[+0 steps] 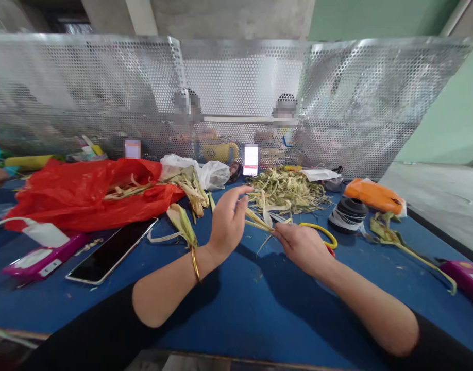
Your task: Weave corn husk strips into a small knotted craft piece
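- Head view: the right hand (304,248) pinches the gathered ends of pale dry strips (266,217) above the counter (244,314), probably so they stay together.
- The left hand (225,220) is raised at their far ends, perhaps steadying them; whether it pinches any, I cannot tell.
- The shredded pile (292,189) lies just beyond, seemingly for easy reach.

Blue table (255,319) — red bag (85,190), black phone (113,251), shredded husks (286,190) — directly on it.
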{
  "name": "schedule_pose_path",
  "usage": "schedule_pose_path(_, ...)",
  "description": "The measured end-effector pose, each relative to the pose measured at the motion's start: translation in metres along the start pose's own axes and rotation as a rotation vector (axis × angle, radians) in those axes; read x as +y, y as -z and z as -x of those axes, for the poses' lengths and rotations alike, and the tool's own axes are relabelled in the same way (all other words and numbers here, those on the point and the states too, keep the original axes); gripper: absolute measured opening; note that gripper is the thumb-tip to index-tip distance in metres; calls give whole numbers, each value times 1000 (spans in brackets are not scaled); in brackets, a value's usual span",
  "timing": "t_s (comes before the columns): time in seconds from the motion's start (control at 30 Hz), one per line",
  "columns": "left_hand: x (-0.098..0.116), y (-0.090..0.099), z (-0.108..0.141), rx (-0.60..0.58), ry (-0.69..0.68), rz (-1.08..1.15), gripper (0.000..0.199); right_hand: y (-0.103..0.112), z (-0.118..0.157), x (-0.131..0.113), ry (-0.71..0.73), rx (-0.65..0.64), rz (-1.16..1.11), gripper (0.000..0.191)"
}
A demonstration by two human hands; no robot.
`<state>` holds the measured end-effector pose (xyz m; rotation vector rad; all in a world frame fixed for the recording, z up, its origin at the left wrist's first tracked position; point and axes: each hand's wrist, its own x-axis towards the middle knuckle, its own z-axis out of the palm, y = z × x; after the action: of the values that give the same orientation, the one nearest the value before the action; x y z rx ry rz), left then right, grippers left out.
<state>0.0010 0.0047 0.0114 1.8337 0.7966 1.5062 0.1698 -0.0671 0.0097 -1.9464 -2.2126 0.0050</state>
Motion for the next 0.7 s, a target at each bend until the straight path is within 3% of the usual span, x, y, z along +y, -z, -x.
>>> schedule_pose_path(0.03, 2, 0, 4, -138, -143, -122, 25, -1, 0, 0, 31, -6, 7, 29)
schedule_pose_path(0.1, 6, -3, 12, -412, -260, -336, 29, -5, 1, -1, 91, -18, 1, 26)
schedule_pose_path(0.17, 7, -6, 19, -615, -256, -520, 34, -8, 3, -4, 125, -43, -6, 25)
schedule_pose_path(0.23, 6, -8, 22, -744, -227, -645, 42, -9, 3, -5, 135, -72, -17, 25)
schedule_pose_path(0.5, 3, -2, 6, -964, -327, -806, 49, 10, -2, 12, 292, -267, -111, 23)
schedule_pose_path(0.7, 4, 0, 6, -987, -355, -861, 37, 21, -5, 26, 320, -330, -331, 27)
